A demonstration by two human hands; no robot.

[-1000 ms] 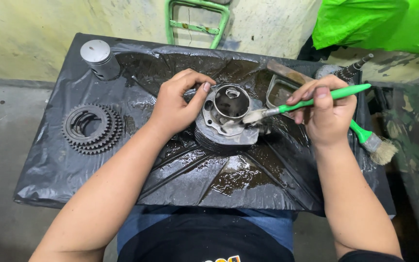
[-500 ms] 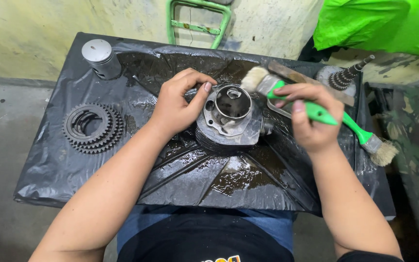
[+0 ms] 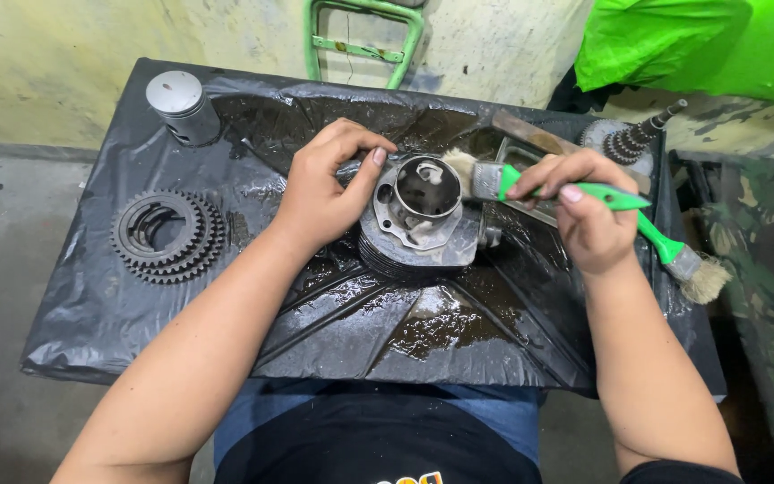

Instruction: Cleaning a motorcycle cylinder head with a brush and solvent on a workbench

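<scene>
A grey metal engine cylinder (image 3: 418,220) stands in the middle of a wet black plastic sheet (image 3: 315,323). My left hand (image 3: 326,184) grips its left side and holds it steady. My right hand (image 3: 580,211) holds a green-handled paintbrush (image 3: 494,179), whose pale bristles touch the cylinder's upper right rim beside the bore. Another green-handled brush (image 3: 678,260) lies under my right hand, its bristles pointing toward the right edge.
A stack of dark gears (image 3: 167,235) lies at the left of the sheet. A silver piston (image 3: 181,106) stands at the back left. A toothed shaft (image 3: 629,139) and a flat metal bar (image 3: 530,134) lie at the back right. A green frame (image 3: 360,40) leans on the wall.
My right hand has swung the brush from the far right side in to the cylinder's rim, bristles pointing left. My left hand has stayed on the cylinder.
</scene>
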